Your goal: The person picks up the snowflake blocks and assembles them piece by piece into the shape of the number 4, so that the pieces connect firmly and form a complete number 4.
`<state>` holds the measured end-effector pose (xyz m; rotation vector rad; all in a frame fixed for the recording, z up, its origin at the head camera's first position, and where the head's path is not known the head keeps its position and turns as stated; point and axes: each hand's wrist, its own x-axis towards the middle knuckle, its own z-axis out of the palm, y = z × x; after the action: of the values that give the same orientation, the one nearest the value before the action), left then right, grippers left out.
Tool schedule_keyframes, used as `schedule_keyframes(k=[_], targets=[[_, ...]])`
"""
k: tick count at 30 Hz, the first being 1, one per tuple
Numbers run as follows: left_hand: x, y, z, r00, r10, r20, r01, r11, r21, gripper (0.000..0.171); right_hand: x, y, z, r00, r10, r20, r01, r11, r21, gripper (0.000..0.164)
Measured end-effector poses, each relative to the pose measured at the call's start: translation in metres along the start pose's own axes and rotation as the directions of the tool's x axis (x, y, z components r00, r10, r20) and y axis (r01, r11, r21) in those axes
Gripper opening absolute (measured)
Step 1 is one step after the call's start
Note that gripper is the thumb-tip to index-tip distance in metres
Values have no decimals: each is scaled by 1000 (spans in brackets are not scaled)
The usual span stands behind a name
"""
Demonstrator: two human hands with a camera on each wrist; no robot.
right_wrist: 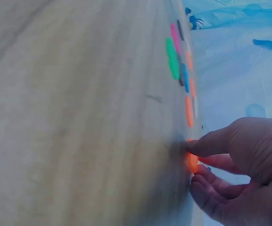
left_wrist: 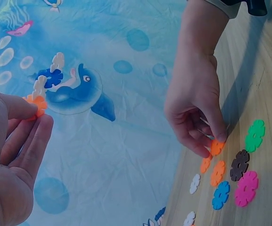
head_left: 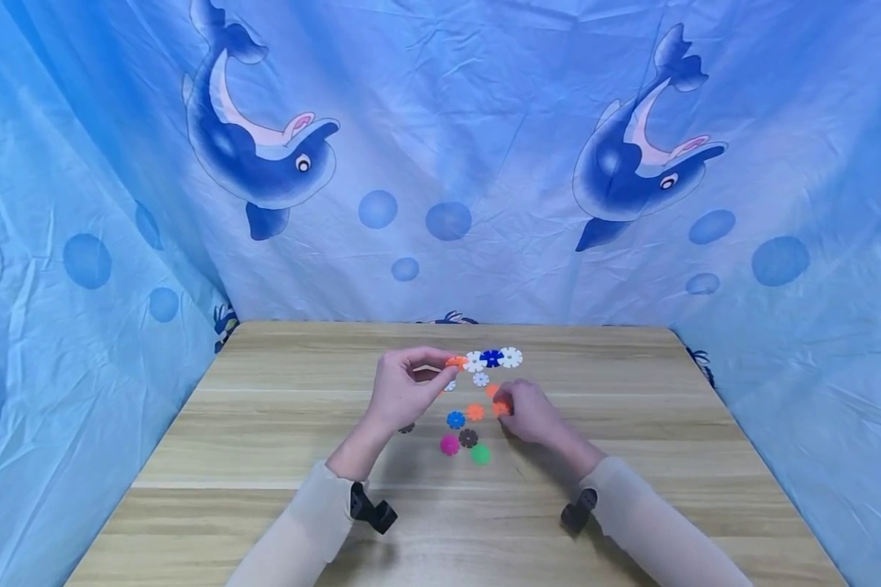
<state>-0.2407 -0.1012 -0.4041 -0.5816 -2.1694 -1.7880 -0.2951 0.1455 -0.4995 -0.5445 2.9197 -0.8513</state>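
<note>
Sleeves [head_left: 301, 522] foremost; left hand [head_left: 400, 391] pinches disc chain's end [left_wrist: 39, 101], right hand [head_left: 530, 412] orange disc [left_wrist: 217, 147].

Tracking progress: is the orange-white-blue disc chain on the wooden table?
Off: the left hand holds the chain aloft by its orange disc.

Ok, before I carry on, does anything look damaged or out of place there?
Nothing stands out. The chain pinched by the left hand looks joined and whole. On the table, the pink disc, green disc and blue disc lie flat, with no visible cracks.
</note>
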Motion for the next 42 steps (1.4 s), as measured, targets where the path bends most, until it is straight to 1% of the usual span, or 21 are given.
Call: schedule_keyframes(k=[2,6,9,14,16,18,22,25,29,31,35,37,40,42], targets=[[0,0,0,1000,-3,1,3,1000,7,12,-1,2,-4,1000,-6,-7,7,999,41,23],[1,2,1,1000,-9,2,9,1000,13,12,-4,7,-15,999,15,-37,-10,991,135,17],[2,4,0,1000,-9,-5,9,1000,10,12,-8,7,-27,996,37,-84,-20,980,197,14],[2,4,0,1000,-11,-9,11,1000,5,13,-15,-1,-55,984,43,-174,8,959,283,13],[2,4,0,1000,-9,-8,9,1000,0,13,-18,-5,-64,979,48,-199,21,944,330,14],[1,4,0,1000,-6,-8,6,1000,-4,14,-21,-11,-73,973,53,-225,39,922,386,16],[1,3,-1,1000,-2,-13,2,1000,-5,14,-27,-19,-88,955,38,-295,114,868,483,18],[0,2,-1,1000,-4,-19,4,1000,1,13,-31,-25,-95,934,25,-355,186,818,545,19],[0,1,-1,1000,-9,-24,9,1000,-2,14,-37,-33,-101,910,0,-414,265,768,583,19],[0,0,-1,1000,-10,-25,10,1000,-7,14,-40,-37,-104,904,-12,-427,289,754,590,19],[0,-2,0,1000,-8,-22,8,1000,-13,14,-45,-42,-107,897,-34,-441,319,740,592,19],[0,-3,0,1000,-7,-21,7,1000,-13,14,-46,-44,-108,895,-42,-443,326,741,587,20],[0,-4,0,1000,-8,-17,8,1000,-10,14,-47,-46,-109,899,-52,-436,328,738,589,20],[1,-4,0,1000,-8,-16,8,1000,-9,14,-47,-46,-108,899,-60,-433,335,731,594,19]])
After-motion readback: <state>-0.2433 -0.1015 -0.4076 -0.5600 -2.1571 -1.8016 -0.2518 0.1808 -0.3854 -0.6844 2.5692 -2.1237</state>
